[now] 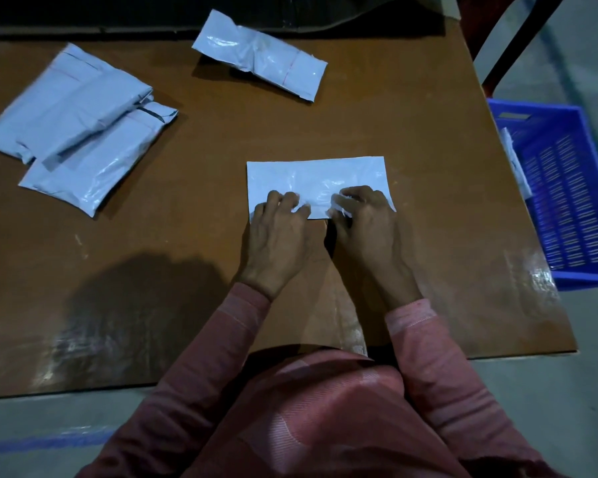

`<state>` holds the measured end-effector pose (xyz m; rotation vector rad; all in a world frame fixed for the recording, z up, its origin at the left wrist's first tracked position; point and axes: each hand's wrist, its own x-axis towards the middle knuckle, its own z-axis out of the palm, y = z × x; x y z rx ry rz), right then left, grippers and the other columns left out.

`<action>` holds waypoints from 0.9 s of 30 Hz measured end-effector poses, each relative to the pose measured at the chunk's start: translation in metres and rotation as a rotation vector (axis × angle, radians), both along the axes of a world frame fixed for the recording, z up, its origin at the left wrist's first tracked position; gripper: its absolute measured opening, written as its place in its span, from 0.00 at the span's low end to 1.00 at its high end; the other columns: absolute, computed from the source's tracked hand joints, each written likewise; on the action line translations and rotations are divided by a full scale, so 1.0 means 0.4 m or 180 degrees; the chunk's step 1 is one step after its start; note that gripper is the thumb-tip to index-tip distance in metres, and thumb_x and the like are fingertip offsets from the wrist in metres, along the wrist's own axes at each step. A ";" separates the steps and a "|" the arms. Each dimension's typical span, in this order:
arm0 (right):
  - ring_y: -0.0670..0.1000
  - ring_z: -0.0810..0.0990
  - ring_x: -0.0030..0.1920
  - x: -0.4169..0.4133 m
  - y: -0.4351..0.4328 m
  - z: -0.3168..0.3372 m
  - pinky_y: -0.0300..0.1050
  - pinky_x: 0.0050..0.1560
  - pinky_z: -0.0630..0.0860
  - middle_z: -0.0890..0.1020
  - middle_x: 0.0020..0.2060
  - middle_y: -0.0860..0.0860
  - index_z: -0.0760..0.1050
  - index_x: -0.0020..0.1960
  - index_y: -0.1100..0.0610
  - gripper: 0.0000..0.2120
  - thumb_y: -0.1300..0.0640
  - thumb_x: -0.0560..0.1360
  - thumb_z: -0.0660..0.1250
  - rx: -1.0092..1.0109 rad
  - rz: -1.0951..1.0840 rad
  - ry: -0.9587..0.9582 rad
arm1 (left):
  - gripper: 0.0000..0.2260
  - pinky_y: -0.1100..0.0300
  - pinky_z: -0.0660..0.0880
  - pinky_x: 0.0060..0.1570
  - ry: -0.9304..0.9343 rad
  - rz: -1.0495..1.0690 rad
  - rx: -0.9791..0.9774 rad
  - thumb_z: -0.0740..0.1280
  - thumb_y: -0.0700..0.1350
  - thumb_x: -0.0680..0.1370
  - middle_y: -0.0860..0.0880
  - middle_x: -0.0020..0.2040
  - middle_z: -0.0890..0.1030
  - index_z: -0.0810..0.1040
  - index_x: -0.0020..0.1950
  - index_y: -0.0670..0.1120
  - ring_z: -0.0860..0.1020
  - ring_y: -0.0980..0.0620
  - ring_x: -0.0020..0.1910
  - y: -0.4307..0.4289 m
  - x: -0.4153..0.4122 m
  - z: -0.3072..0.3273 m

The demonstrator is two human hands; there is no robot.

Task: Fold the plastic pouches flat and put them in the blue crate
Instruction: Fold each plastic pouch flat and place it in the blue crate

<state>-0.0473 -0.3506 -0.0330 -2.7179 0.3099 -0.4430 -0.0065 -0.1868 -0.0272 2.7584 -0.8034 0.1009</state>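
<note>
The left hand (278,236) and right hand (366,229) both grip the pouch (315,179) by its near edge, I think, on the brown surface (187,253).

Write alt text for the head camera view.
A left hand and a right hand hold the near edge of a flat pale pouch on a brown table. Three more pouches lie farther off, and a blue crate beside the table's right edge holds another pouch.

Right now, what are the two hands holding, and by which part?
The left hand and the right hand both pinch the flat pale-blue plastic pouch along its near edge, on the brown table.
</note>
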 end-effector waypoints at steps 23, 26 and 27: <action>0.58 0.77 0.61 0.116 -0.029 0.101 0.50 0.48 0.77 0.78 0.59 0.54 0.79 0.65 0.47 0.17 0.53 0.76 0.69 -0.0117 0.0279 0.1212 | 0.12 0.48 0.74 0.47 0.0496 0.0314 0.0329 0.69 0.39 0.77 0.47 0.62 0.80 0.83 0.60 0.48 0.73 0.41 0.63 -0.036 0.115 0.079; 0.56 0.78 0.63 0.124 -0.035 0.107 0.50 0.51 0.77 0.79 0.64 0.53 0.78 0.67 0.48 0.17 0.51 0.78 0.68 0.0017 0.0295 0.0923 | 0.22 0.46 0.73 0.62 0.0529 0.0242 0.0271 0.72 0.41 0.77 0.46 0.71 0.77 0.78 0.71 0.50 0.69 0.42 0.73 -0.029 0.124 0.081; 0.56 0.78 0.63 0.128 -0.033 0.101 0.50 0.52 0.77 0.78 0.65 0.52 0.78 0.68 0.48 0.17 0.49 0.80 0.66 0.0056 0.0320 0.0786 | 0.27 0.44 0.71 0.67 0.0452 0.0123 0.0378 0.72 0.41 0.77 0.46 0.76 0.72 0.72 0.76 0.51 0.65 0.41 0.77 -0.031 0.124 0.077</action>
